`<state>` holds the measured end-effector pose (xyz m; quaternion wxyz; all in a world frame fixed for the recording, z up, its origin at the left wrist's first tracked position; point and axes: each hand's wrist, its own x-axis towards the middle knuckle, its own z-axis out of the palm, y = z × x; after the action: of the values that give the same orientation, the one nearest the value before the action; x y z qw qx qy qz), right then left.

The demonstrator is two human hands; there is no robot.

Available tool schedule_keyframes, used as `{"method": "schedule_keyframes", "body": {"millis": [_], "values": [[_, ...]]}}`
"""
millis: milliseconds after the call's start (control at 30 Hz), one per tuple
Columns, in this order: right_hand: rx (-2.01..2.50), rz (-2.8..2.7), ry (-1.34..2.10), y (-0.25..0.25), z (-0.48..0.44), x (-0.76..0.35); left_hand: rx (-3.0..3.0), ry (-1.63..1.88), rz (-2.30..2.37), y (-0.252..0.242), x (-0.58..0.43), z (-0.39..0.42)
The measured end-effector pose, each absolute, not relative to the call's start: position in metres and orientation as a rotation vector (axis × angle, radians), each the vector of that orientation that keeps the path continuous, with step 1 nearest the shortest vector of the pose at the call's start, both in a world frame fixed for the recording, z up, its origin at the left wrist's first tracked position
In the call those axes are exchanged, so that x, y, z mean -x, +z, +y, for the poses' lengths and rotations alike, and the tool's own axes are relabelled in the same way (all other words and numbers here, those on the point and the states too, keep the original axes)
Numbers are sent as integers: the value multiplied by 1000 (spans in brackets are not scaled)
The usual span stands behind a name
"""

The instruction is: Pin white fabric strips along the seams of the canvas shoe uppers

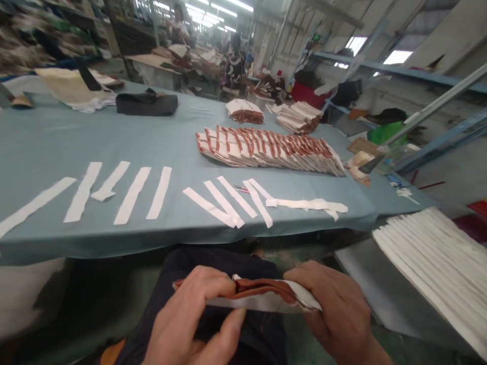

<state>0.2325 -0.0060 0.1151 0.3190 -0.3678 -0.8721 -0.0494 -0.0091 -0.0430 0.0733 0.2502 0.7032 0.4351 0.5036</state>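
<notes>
Low over my lap, both hands pinch a folded piece (262, 295) of brown material backed with white. My left hand (194, 317) grips its left end, fingers curled over the top and thumb underneath. My right hand (338, 309) closes on its right end. Beyond them a table under a grey-blue cloth (57, 152) carries several white strips (131, 195) laid side by side near the front edge. A long overlapping row of brown-and-white folded pieces (270, 148) lies further back.
Two smaller stacks of folded pieces (244, 110) (299, 117) sit behind the row, a dark bundle (146, 103) at back left. A stack of white sheets (437, 253) rests low on the right. People stand in the far background near other tables.
</notes>
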Motion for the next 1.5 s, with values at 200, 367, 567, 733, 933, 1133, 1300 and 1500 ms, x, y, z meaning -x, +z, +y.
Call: {"method": "schedule_keyframes", "body": {"millis": [200, 367, 567, 733, 933, 1133, 1300, 1500], "values": [[1066, -2303, -74, 93, -12, -233, -2075, 1325, 1208, 54, -13, -28], [1230, -2311, 297, 68, -17, -211, -1741, 893, 1154, 60, -11, -20], [1506, -1917, 925, 51, -24, -188, -1408, 622, 1033, 59, 4, -4], [1397, -1453, 1592, 51, -13, -183, -1393, 633, 1037, 60, 10, -1], [1252, -1227, 1948, 43, -8, -189, -1386, 579, 1017, 66, 8, 2], [1362, -1295, 1810, 38, -13, -186, -1328, 557, 1002, 59, 7, 3], [1431, -1452, 1586, 44, -17, -186, -1303, 604, 988, 54, 5, 4], [1462, -1594, 1370, 51, -19, -181, -1341, 640, 1028, 48, 9, 4]]}}
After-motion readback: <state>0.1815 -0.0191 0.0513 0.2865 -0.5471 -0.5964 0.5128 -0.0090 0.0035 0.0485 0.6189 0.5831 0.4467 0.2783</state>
